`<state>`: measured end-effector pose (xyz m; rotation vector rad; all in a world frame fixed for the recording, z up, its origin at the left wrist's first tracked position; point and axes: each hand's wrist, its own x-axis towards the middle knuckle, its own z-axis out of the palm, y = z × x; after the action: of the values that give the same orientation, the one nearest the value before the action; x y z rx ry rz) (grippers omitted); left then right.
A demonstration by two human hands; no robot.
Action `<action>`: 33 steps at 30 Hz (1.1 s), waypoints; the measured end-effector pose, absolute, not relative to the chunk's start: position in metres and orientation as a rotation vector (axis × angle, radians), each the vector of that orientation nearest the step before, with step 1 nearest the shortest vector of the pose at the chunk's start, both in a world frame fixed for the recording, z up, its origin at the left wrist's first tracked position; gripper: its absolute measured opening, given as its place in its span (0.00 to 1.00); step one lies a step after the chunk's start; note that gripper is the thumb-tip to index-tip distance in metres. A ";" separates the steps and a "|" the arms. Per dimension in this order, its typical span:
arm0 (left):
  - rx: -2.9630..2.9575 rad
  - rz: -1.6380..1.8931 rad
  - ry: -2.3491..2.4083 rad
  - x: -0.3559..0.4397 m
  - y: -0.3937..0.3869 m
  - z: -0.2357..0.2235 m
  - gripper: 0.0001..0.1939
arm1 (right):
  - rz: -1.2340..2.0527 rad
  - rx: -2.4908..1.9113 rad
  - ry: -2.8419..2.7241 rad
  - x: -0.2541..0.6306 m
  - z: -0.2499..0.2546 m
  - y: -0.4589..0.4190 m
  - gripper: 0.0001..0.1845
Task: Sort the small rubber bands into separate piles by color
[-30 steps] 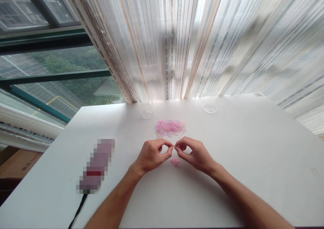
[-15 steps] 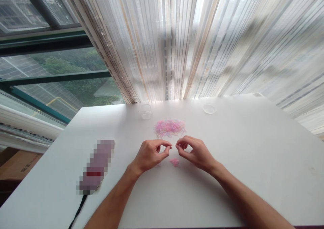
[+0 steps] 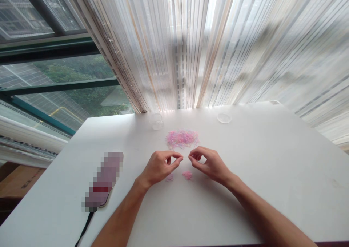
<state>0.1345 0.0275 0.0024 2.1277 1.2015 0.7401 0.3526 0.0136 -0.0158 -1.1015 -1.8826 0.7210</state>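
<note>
My left hand [image 3: 163, 166] is closed in a pinch, thumb against forefinger, just above the white table; whatever the fingertips hold is too small to make out. Facing it across a small gap, my right hand [image 3: 207, 162] is pinched in the same way, and its fingertips hide anything between them. Beyond both hands lies a loose pile of thin pink, lilac and pale yellow strands or small bands [image 3: 182, 138]. A small pink heap [image 3: 187, 175] sits on the near side, below the gap. Beside my left wrist is a smaller lilac heap [image 3: 169, 178].
A clear plastic cup [image 3: 156, 121] stands at the back of the white table [image 3: 272, 167], with a clear round lid [image 3: 224, 118] to its right. A blurred-out phone-like object [image 3: 105, 179] with a black cord [image 3: 84, 228] lies at left. Striped curtains [image 3: 185, 47] hang behind.
My left hand has drawn slightly left and away from my right hand, uncovering more of the lilac heap. My right hand stays almost where it was, still pinched.
</note>
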 end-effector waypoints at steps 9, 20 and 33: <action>2.127 0.707 1.226 0.132 0.029 0.004 0.09 | 0.746 -1.105 -1.886 0.354 -0.016 0.014 0.03; 2.086 0.255 1.388 0.069 0.024 0.034 0.16 | 0.674 -1.124 -1.880 0.360 -0.015 0.018 0.07; 2.022 0.172 1.478 0.045 -0.001 0.022 0.15 | 0.609 -1.112 -1.934 0.361 -0.020 0.020 0.07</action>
<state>0.0446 -0.0011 0.0224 2.0219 1.4778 0.1722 0.3613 0.0199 -0.0197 -1.1115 -1.9344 0.6086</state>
